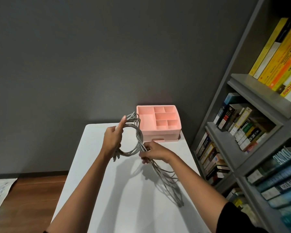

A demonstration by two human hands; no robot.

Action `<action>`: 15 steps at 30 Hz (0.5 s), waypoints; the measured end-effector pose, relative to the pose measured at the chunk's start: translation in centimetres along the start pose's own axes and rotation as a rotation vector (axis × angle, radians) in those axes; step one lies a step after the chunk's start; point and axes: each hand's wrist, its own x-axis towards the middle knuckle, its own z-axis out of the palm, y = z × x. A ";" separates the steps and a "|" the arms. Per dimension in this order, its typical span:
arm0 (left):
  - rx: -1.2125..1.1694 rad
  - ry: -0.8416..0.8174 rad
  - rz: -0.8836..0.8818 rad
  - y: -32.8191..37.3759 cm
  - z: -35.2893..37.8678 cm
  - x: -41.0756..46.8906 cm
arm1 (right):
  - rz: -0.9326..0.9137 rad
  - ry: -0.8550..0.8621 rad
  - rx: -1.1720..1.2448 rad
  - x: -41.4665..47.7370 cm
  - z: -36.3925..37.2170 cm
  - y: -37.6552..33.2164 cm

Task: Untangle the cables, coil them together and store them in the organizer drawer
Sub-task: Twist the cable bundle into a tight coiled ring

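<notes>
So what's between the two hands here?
The loop of the grey cables, spanning from left hand to right hand, with white table showing through it. Head view.

Grey cables (139, 134) in left hand (112, 137), right hand (154, 151) — organizer (163, 134) behind

Bookcase (242, 132), right of worktop: one teal spine (281, 157) reads "DUNE" in large letters. Yellow spines (275, 52) on the top shelf carry dark lettering, too blurred to read. Other spine titles too small to make out.
</notes>
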 end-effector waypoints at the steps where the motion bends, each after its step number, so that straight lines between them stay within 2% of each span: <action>1: 0.018 0.011 0.023 0.0 0.1 0.0 | 0.002 0.054 -0.006 0.0 -0.1 -0.7; 4: 0.046 0.064 0.049 0.0 0.2 0.0 | -0.044 0.259 -0.282 0.2 -0.4 -1.5; 6: 0.067 0.127 0.052 0.1 0.4 0.1 | -0.111 0.306 -0.434 0.0 -0.2 -1.9; 8: 0.059 0.186 0.067 0.3 0.5 0.0 | -0.180 0.215 -0.501 -0.6 0.5 -2.7; 10: 0.045 0.227 0.077 0.3 0.5 0.1 | -0.224 0.045 -0.563 -1.3 0.8 -3.4; 15: 0.060 0.330 0.075 0.6 -0.6 0.4 | -0.217 -0.251 -0.518 -2.3 -1.1 -4.2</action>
